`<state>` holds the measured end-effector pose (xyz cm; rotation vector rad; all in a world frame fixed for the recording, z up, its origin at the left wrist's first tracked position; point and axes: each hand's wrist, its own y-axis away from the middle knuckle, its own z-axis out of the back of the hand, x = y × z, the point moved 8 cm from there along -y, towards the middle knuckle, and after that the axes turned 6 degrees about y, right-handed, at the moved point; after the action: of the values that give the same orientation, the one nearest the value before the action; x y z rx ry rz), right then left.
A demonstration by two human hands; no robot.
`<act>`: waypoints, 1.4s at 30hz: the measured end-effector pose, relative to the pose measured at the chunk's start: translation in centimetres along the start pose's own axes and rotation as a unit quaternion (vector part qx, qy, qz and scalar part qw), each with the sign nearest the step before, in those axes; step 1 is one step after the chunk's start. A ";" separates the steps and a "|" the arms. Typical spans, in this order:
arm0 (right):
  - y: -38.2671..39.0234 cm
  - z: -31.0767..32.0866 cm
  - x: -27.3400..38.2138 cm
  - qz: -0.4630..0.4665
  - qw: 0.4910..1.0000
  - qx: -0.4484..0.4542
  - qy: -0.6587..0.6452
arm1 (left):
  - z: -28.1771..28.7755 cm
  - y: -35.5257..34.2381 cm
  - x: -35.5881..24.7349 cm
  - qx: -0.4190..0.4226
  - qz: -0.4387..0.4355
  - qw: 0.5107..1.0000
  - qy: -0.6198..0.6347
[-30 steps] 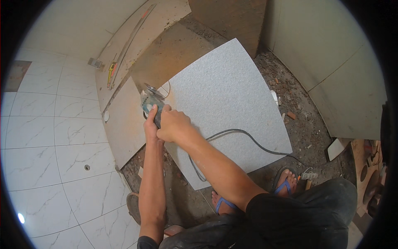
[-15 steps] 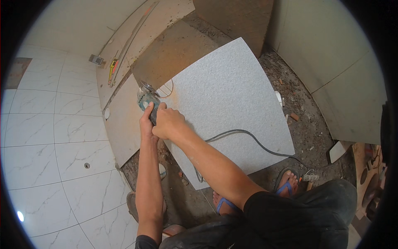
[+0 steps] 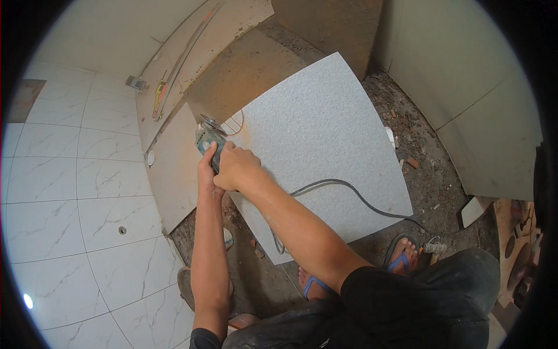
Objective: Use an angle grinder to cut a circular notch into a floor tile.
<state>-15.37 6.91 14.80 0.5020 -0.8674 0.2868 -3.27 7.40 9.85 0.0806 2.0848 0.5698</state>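
An angle grinder [image 3: 207, 135] with a teal body and exposed disc is held by both hands. My left hand [image 3: 207, 169] grips its body, thumb along the top. My right hand [image 3: 237, 166] wraps round the grinder beside the left one. The disc is at the left corner of a speckled light-grey tile [image 3: 325, 128], next to a curved outline with parallel lines [image 3: 233, 121]. Whether it touches the tile I cannot tell. The grey-black cord [image 3: 360, 198] loops across the tile.
Behind are a dusty brown slab [image 3: 247, 64], a long straightedge [image 3: 192, 43] and a yellow tool [image 3: 158, 99]. White marble-look tiling [image 3: 43, 221] is at left, a grey tiled wall [image 3: 465, 116] at right. Rubble [image 3: 407, 116], sandalled feet [image 3: 401, 253] and scattered tools [image 3: 517, 244] surround the tile.
Over the last second my hands and the grinder have shifted slightly left and up along the tile's corner, with a small change in the disc's angle. Both hands keep their grip.
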 end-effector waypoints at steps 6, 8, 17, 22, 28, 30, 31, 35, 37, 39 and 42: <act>-0.5 0.3 0.3 -0.002 1.000 0.000 0.002 | 0.4 -0.7 -0.2 -0.005 0.007 1.000 -0.003; -0.9 0.2 0.2 -0.003 1.000 -0.001 0.002 | 0.6 -1.1 -0.2 -0.009 0.005 1.000 -0.003; -0.7 0.3 0.0 -0.009 1.000 0.014 0.003 | -0.1 -0.6 -0.1 0.003 0.004 1.000 -0.009; -0.4 0.3 -0.2 -0.010 1.000 0.017 0.002 | -0.5 0.1 0.1 0.008 0.005 1.000 -0.006; -0.1 0.1 -0.3 -0.006 1.000 0.009 0.001 | 0.0 0.2 0.0 -0.010 -0.011 1.000 -0.011; -0.4 0.2 -0.3 -0.008 1.000 0.010 0.002 | -0.2 0.1 0.1 -0.010 -0.010 1.000 -0.012; -0.5 0.3 -0.3 -0.009 1.000 0.009 0.002 | -0.2 0.0 0.1 -0.006 -0.004 1.000 -0.010; -0.6 0.4 0.1 -0.001 1.000 0.016 -0.004 | 0.7 -0.8 -0.3 -0.001 -0.004 1.000 -0.007; -0.7 0.4 -0.1 0.002 1.000 0.015 -0.003 | 0.1 -0.7 0.1 -0.005 0.002 1.000 -0.010; -0.7 0.3 -0.4 -0.011 1.000 0.014 -0.003 | 0.0 -0.5 0.3 -0.009 0.006 1.000 -0.013; -0.6 0.3 -0.4 -0.014 1.000 0.017 -0.003 | 0.0 -0.4 0.1 0.000 -0.004 1.000 -0.019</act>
<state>-15.57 6.25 14.43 0.5458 -0.8626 0.2753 -3.28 7.07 9.62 0.0820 2.0470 0.5595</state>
